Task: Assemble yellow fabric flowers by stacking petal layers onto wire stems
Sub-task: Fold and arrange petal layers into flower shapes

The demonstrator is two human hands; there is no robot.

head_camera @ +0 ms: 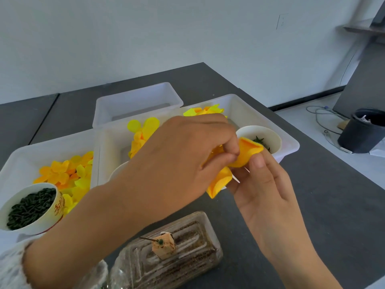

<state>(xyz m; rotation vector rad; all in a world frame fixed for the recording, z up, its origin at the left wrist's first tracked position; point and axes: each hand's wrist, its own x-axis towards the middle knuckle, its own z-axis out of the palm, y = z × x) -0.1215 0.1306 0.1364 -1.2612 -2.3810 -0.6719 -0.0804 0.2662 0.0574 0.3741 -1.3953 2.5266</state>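
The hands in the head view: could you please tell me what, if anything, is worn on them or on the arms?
Both hands are bare, with no gloves or rings visible. The left hand comes out of a whitish knitted sleeve at the wrist. The right hand and its forearm show no sleeve.

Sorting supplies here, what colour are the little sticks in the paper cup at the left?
Dark green sticks, seen best in the head view.

Yellow and orange petals [62, 174] were seen in white tubs [12, 163] on a dark grey table [323, 195]. Dark green pieces were held in a white cup [50, 224] printed with red.
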